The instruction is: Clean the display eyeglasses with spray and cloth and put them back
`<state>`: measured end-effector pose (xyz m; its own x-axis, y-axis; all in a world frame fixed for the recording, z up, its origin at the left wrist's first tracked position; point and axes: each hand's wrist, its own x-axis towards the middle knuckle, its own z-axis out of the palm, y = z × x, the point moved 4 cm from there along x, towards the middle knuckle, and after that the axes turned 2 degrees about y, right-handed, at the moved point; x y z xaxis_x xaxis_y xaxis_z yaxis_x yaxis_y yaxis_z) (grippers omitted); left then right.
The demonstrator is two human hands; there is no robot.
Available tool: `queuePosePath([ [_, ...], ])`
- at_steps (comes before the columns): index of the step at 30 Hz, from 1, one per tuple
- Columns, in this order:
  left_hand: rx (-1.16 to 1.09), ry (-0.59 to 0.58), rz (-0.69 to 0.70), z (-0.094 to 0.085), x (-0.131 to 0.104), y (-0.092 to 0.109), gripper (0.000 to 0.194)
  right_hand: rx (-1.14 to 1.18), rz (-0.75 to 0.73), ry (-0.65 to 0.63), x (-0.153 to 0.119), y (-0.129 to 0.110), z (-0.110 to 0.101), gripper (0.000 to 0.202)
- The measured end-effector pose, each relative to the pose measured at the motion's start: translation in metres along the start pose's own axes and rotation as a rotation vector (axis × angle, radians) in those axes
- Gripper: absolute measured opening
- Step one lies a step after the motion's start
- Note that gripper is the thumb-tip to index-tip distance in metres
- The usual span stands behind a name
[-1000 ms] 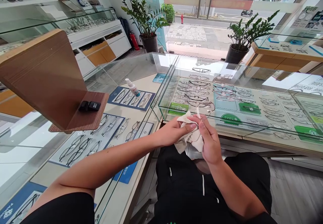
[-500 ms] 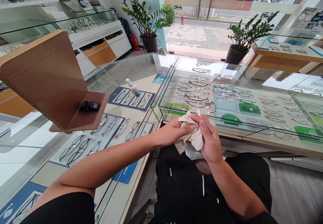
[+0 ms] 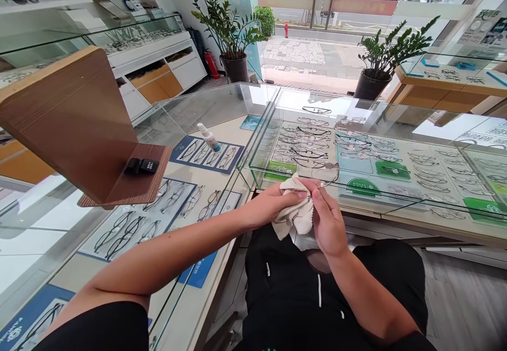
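Observation:
My left hand (image 3: 276, 201) is closed on a cream wiping cloth (image 3: 293, 218), thumb pressed on its top, with the cloth's loose ends hanging below. Close against it, my right hand (image 3: 330, 227) pinches a thin-rimmed pair of eyeglasses (image 3: 336, 173). One part of the glasses sticks out beyond my fingers, over the front edge of the glass display case (image 3: 250, 174). The cloth and my fingers hide the rest of the frame. Both hands are above my lap.
On the left counter stand a spray bottle (image 3: 209, 138) and a brown board stand (image 3: 71, 124) with a small black device (image 3: 141, 166). Rows of spectacles (image 3: 311, 153) lie inside the case. Two potted plants (image 3: 235, 66) stand behind.
The projecting part of the glasses has tipped lower and flatter. The cloth has shifted slightly to the left and its folds have changed. Both hands stay in nearly the same place.

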<state>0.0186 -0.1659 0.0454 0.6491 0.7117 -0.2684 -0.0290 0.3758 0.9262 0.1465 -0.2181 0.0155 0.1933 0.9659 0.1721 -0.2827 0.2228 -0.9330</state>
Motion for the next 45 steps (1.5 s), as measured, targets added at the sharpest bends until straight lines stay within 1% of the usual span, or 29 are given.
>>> queuePosePath([
  [3,0.066,-0.005,0.013,-0.001,-0.001,0.002,0.052,-0.039,-0.004,-0.016,0.0,-0.003,0.0,0.039],
  [6,0.115,0.013,0.042,-0.003,0.001,0.004,0.051,-0.036,0.02,-0.027,0.0,0.0,0.0,0.041],
  [11,0.067,0.037,0.051,-0.004,0.004,0.002,0.052,-0.003,0.05,-0.023,0.0,0.003,0.002,0.042],
  [14,0.005,0.058,0.016,-0.006,0.003,-0.001,0.052,0.004,0.05,-0.019,0.001,0.002,0.001,0.042],
  [17,0.043,0.041,-0.018,-0.005,0.002,-0.001,0.046,-0.005,0.042,-0.017,0.001,0.001,-0.001,0.042],
  [20,0.099,0.02,0.013,-0.004,0.002,0.002,0.044,-0.03,0.044,-0.02,0.0,0.003,-0.001,0.043],
  [24,0.063,0.05,0.051,-0.004,0.005,0.003,0.045,-0.018,0.055,-0.036,0.0,0.005,0.001,0.043],
  [30,-0.01,0.112,-0.02,-0.007,0.003,-0.003,0.037,-0.012,0.055,-0.009,0.001,0.005,-0.002,0.043],
  [33,0.04,0.089,-0.025,-0.007,0.002,-0.002,0.032,-0.008,0.081,0.015,0.0,0.01,-0.004,0.042],
  [36,0.079,0.045,0.003,-0.003,0.003,0.0,0.037,0.034,0.116,0.017,-0.004,0.017,-0.004,0.042],
  [39,0.06,0.013,0.033,-0.001,0.005,0.0,0.046,0.098,0.137,0.025,-0.007,0.022,-0.004,0.041],
  [41,0.025,0.024,0.037,-0.001,0.005,-0.001,0.049,0.138,0.142,0.032,-0.007,0.022,-0.003,0.038],
  [45,-0.021,0.039,-0.009,-0.003,0.003,-0.004,0.051,0.192,0.145,0.027,-0.004,0.016,-0.001,0.035],
])
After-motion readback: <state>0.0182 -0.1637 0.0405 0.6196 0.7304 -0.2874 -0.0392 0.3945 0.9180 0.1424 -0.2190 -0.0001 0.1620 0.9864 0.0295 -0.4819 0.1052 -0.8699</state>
